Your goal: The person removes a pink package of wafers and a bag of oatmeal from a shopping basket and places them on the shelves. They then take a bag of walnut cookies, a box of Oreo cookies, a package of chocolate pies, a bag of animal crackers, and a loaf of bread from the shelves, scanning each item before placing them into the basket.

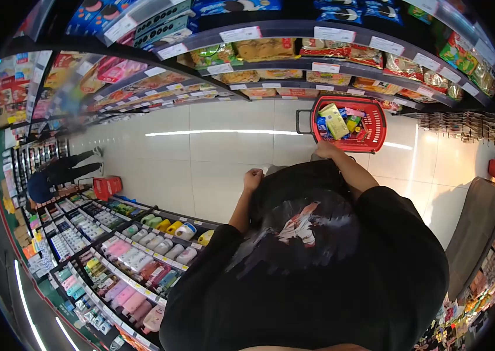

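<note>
My left hand is at the front of my black T-shirt, its fingers curled in. Nothing shows inside it. My right hand lies at the near-left corner of a red shopping basket. Its fingers are bent, and whether they grip the basket or only overlap it from above is hidden. Inside the basket lie a yellow pack and several small blue, green, red and pink packages. A black handle sticks out from the basket's left side.
Shelves of packaged snacks run across ahead. On the left, a shelf unit holds bottles. A person bends there beside another red basket. Pale floor tiles run between. At right are wire racks and a grey rounded fixture.
</note>
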Demonstrator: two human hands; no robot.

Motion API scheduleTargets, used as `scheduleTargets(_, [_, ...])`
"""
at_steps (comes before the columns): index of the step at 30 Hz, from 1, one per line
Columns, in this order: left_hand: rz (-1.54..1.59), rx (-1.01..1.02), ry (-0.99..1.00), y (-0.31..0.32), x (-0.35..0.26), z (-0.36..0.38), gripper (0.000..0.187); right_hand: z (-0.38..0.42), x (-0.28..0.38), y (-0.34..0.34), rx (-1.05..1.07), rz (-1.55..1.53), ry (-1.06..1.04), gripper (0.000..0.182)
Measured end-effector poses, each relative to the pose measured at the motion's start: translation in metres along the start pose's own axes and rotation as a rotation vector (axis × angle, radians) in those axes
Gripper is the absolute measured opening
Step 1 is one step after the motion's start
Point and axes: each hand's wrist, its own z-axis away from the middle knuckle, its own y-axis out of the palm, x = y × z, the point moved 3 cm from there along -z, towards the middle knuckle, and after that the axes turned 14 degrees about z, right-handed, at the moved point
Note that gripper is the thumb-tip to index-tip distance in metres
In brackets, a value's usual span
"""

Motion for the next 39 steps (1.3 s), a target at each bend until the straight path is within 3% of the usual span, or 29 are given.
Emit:
scheduleTargets(4, [0.151, -0.043, -0.062, -0.034, 0.030, 0.019, 0.026, -0.003, 0.038, 0.019, 0.064, -0.083, 0.040, 0.041])
scheduleTargets(6, [0.226, -0.053, -0.090, -0.053, 0.041, 0.032, 0.027, -0.010, 0.052, 0.042, -0.115, -0.143, 0.077, 0.029])
scheduleTargets(10, [0.051, -0.062, -0.132, -0.088, 0.095, 0.038, 0.029, -0.048, 0.065, 0.072, 0.107, -0.350, 0.176, 0.028])
scheduleTargets(12, [0.014, -0.029, -0.186, -0.101, 0.115, 0.049, 0.031, -0.068, 0.070, 0.076, 0.095, -0.453, 0.215, 0.030])
scheduleTargets(15, [-0.065, 0.061, -0.281, -0.108, 0.118, 0.066, 0.038, -0.130, 0.058, 0.087, -0.250, -0.440, 0.191, 0.026])
scheduleTargets(16, [-0.061, 0.078, -0.400, -0.105, 0.126, 0.073, 0.046, -0.146, 0.056, 0.085, -0.342, -0.424, 0.176, 0.024])
scheduleTargets(18, [0.050, 0.137, -0.453, -0.097, 0.147, 0.090, 0.051, -0.190, 0.033, 0.108, -0.286, -0.482, 0.260, 0.025])
scheduleTargets(21, [-0.023, 0.142, -0.586, -0.079, 0.173, 0.105, 0.057, -0.204, 0.038, 0.080, -0.300, -0.429, 0.374, 0.027])
scheduleTargets(24, [-0.047, 0.158, -0.552, -0.057, 0.186, 0.118, 0.065, -0.224, 0.018, 0.086, -0.367, -0.384, 0.523, 0.039])
scheduleTargets(26, [-0.035, 0.143, -0.595, -0.040, 0.192, 0.122, 0.067, -0.238, 0.001, 0.094, -0.463, -0.569, 0.609, 0.063])
scheduleTargets(30, [-0.120, 0.021, -0.608, -0.010, 0.167, 0.120, 0.067, -0.270, -0.025, 0.123, -0.335, -0.663, 0.608, 0.083])
scheduleTargets(34, [-0.005, 0.000, -0.659, -0.015, 0.151, 0.129, 0.071, -0.281, -0.006, 0.131, -0.151, -0.677, 0.550, 0.087])
scheduleTargets(36, [-0.026, -0.041, -0.689, -0.021, 0.143, 0.129, 0.070, -0.284, 0.004, 0.119, -0.223, -0.526, 0.678, 0.085])
scheduleTargets(39, [-0.008, -0.109, -0.727, -0.035, 0.164, 0.130, 0.069, -0.281, 0.023, 0.112, -0.216, -0.533, 0.639, 0.085])
